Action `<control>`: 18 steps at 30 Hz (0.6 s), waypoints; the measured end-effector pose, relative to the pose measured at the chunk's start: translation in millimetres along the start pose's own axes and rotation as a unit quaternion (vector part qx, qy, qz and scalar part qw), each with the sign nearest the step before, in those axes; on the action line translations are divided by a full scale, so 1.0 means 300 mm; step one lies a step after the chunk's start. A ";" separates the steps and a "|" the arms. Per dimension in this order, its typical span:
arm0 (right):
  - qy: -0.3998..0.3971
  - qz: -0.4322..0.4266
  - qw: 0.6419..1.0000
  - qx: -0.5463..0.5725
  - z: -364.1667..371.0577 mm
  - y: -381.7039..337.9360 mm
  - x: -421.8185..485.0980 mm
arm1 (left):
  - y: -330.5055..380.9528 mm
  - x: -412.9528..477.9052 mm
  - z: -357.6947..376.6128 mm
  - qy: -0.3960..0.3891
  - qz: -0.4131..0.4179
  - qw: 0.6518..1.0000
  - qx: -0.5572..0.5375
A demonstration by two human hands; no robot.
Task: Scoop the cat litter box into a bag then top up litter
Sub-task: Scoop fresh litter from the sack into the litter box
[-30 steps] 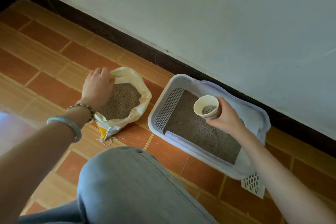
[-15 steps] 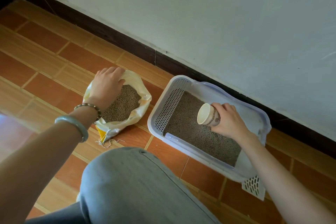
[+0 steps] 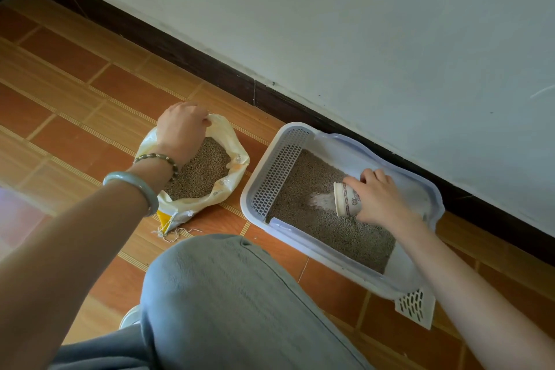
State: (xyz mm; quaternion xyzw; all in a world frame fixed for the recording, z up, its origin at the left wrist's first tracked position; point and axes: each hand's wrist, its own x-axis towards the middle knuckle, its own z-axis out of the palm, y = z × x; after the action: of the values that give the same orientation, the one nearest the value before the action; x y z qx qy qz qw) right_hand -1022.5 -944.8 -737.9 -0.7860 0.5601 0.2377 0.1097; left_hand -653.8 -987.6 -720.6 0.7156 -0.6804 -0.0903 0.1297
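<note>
Tipped further since half a second ago: small patterned paper cup (image 3: 345, 200), now mouth-down to the left, pale litter spilling from its rim onto the grey-brown litter bed (image 3: 330, 219). Wrapped around the cup's base and side, right hand (image 3: 378, 198), fingers curled shut on it, knuckles toward the wall. Cup inside the pale lilac rectangular plastic litter box (image 3: 420, 273), roughly mid-tray, just above the litter surface. Shifted up to the far rim of the bag: left hand (image 3: 180, 129), fingers pinched closed on the edge of the cream woven plastic litter bag (image 3: 231, 183), holding its mouth open. Bag on the orange tiled floor (image 3: 60, 69), just left of the box, brown granules showing inside.

Count: one cup, one litter box, one bag, two hands. On the left wrist, two bracelets: one dark beaded bracelet (image 3: 159, 158), one pale green bangle (image 3: 135, 186). Below, one grey-trousered knee (image 3: 225, 294). Under the box's near right corner, one white slotted plastic piece (image 3: 416, 308).
</note>
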 end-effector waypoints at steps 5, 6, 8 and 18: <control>-0.023 -0.019 0.999 -0.037 -0.004 -0.004 -0.040 | 0.026 0.026 -0.009 -0.002 -0.021 1.000 -0.011; -0.024 -0.020 0.998 -0.046 -0.008 -0.006 -0.048 | 0.031 0.031 -0.010 -0.003 -0.023 1.000 -0.009; -0.022 -0.019 0.997 -0.066 -0.019 -0.013 -0.066 | 0.039 0.040 -0.008 -0.007 -0.022 1.000 -0.007; 0.046 0.034 0.993 -0.105 -0.070 -0.029 -0.091 | 0.053 0.083 -0.007 0.007 -0.014 1.000 -0.020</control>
State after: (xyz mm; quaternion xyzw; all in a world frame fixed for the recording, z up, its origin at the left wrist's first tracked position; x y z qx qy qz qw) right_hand -1016.0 -928.5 -707.0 -0.7837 0.5630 0.2622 -0.0071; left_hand -666.7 -1013.0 -712.6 0.7227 -0.6677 -0.1009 0.1473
